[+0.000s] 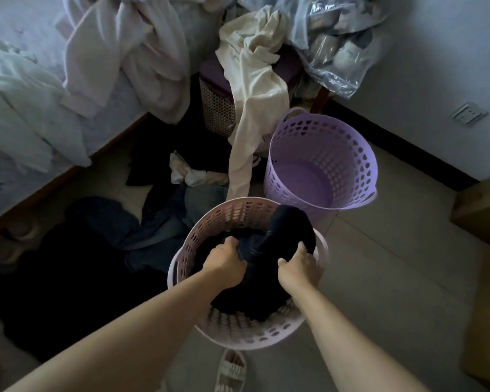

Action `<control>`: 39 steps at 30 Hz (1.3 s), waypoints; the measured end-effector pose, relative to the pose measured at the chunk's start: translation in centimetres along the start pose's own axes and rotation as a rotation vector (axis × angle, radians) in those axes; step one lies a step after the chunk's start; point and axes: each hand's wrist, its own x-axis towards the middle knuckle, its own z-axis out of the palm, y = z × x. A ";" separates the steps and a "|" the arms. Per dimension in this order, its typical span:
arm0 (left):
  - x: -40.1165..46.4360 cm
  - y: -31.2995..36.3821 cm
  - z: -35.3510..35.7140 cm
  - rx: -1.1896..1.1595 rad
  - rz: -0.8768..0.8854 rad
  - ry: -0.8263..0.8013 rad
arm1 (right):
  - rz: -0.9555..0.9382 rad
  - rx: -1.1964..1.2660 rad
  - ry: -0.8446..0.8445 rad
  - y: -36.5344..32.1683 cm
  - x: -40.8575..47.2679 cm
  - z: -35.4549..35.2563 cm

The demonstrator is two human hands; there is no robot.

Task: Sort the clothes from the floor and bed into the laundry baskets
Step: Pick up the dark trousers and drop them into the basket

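Note:
A pale pink laundry basket [210, 222] stands on the floor just in front of me with a dark navy garment [283, 230] bunched inside it. My left hand [227, 264] grips the garment's left side and my right hand [300, 267] grips its right side, both over the basket. Behind it stands a purple laundry basket [323, 154] with nothing inside. A cream garment [252, 103] hangs from a stool down to the floor. Dark and blue clothes [153, 222] lie on the floor to the left. White clothes [130, 52] lie on the bed.
The bed [26, 123] fills the left side. A woven stool [218, 108] and a clear plastic bag [337, 46] sit at the back. A wall socket [468, 113] is on the right wall, wooden furniture [481, 216] at the right edge, a sandal [229, 372] by my foot.

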 end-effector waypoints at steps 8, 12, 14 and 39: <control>-0.9 -2.0 1.2 -0.079 -0.124 -0.033 | -0.021 0.002 -0.234 1.4 -2.4 1.7; -2.1 -2.2 0.1 -0.105 -0.113 -0.009 | -0.081 -0.011 -0.252 -0.8 -3.7 1.6; -2.7 -2.7 -0.9 -0.136 -0.115 0.025 | -0.131 -0.059 -0.235 -2.3 -4.6 1.8; -5.0 -37.4 -10.4 -0.474 -0.377 0.169 | -0.317 -0.461 -0.394 -15.8 -17.2 32.3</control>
